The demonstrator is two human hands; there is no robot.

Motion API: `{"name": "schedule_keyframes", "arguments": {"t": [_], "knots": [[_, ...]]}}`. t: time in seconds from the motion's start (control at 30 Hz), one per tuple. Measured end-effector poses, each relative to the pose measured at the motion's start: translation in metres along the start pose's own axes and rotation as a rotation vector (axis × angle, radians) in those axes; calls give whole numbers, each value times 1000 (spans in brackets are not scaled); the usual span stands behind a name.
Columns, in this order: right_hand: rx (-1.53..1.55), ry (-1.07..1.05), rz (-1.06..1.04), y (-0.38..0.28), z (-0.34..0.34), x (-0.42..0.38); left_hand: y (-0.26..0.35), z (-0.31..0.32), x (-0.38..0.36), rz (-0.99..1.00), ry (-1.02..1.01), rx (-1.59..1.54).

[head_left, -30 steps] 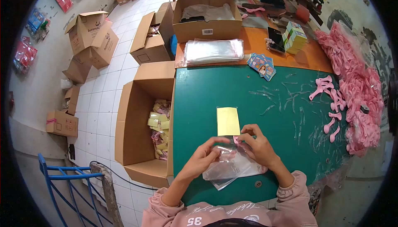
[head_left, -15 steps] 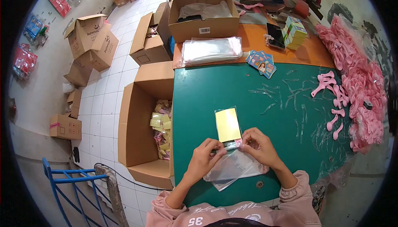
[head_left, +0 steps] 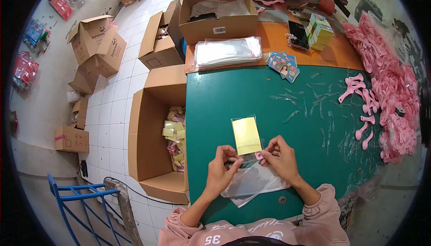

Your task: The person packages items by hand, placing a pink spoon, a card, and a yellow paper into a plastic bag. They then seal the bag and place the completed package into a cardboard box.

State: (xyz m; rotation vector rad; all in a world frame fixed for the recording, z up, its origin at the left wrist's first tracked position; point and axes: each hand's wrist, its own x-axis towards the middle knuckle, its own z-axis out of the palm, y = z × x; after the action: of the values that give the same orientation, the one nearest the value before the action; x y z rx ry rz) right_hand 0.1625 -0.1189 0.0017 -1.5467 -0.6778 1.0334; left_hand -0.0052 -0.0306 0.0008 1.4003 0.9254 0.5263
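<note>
A clear plastic sleeve with a yellow card (head_left: 246,135) in it lies on the green mat (head_left: 224,93). My left hand (head_left: 222,168) is at the sleeve's lower left, its thumb and fingers pinched together on clear plastic. At the lower right, my right hand (head_left: 281,159) pinches the sleeve's edge beside a small pink piece (head_left: 259,155). Below the card and between my wrists lie clear plastic bags (head_left: 255,184). Several pink spoons (head_left: 352,88) rest at the right of the mat, with thin plastic strips (head_left: 321,97) scattered near them.
An open carton (head_left: 157,82) with packed items stands left of the table. At the back are a stack of clear bags (head_left: 228,53), blue cards (head_left: 283,66), yellow card stacks (head_left: 319,32) and an open box (head_left: 220,30). Heaped pink spoons (head_left: 390,84) line the right edge.
My left hand has moved slightly left, away from the pink piece, and my hands are a little farther apart. A flap of clear plastic now overlaps the card's lower part.
</note>
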Motion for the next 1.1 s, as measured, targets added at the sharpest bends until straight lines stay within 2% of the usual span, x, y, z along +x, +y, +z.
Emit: {"name": "schedule_keyframes", "arguments": {"t": [0.07, 0.17, 0.37, 0.4, 0.47, 0.5, 0.53, 0.6, 0.63, 0.7, 0.73, 0.77, 0.8, 0.83, 0.9, 1.0, 1.1], "knots": [[-48, -12, -11, 0, 0, 0, -2, -1, 0, -9, -12, 52], [-73, -33, -35, 0, 0, -1, -8, -4, 0, 78, -59, 159], [-103, -78, -35, -3, 3, -3, 0, -3, -2, 148, -23, 138], [-125, -81, -36, -4, -1, -4, 3, -6, -3, 97, -51, 127], [-348, -55, -178, -11, -18, 2, 5, -21, -6, 26, -86, 83], [-458, -44, -244, -17, -29, 8, 1, -31, -7, 145, -58, 113], [-575, 13, -343, -27, -46, 16, 7, -44, -9, 57, -18, 117], [-735, 154, -339, -42, -95, 38, 4, -78, -14, 81, 111, 121], [-868, 219, -374, -43, -133, 54, -3, -96, -13, 158, 184, 139], [-1071, 476, -451, -33, -223, 90, -5, -128, -17, 165, 280, 111], [-1227, 522, -513, -20, -286, 109, -13, -146, -19, 152, 344, 132], [-1178, 622, -350, -9, -338, 125, -30, -167, -20, 132, 426, 165], [-1241, 641, -367, -20, -359, 119, -40, -184, -23, 77, 460, 209], [-1178, 597, -321, -9, -394, 131, -47, -196, -27, 21, 494, 254], [-1133, 416, -261, -35, -368, 116, -62, -212, -40, -62, 608, 270], [-1452, 332, -469, -34, -335, 101, -67, -211, -50, -161, 652, 237], [-1539, 417, -371, -23, -327, 103, -69, -206, -52, -186, 620, 241]]}}
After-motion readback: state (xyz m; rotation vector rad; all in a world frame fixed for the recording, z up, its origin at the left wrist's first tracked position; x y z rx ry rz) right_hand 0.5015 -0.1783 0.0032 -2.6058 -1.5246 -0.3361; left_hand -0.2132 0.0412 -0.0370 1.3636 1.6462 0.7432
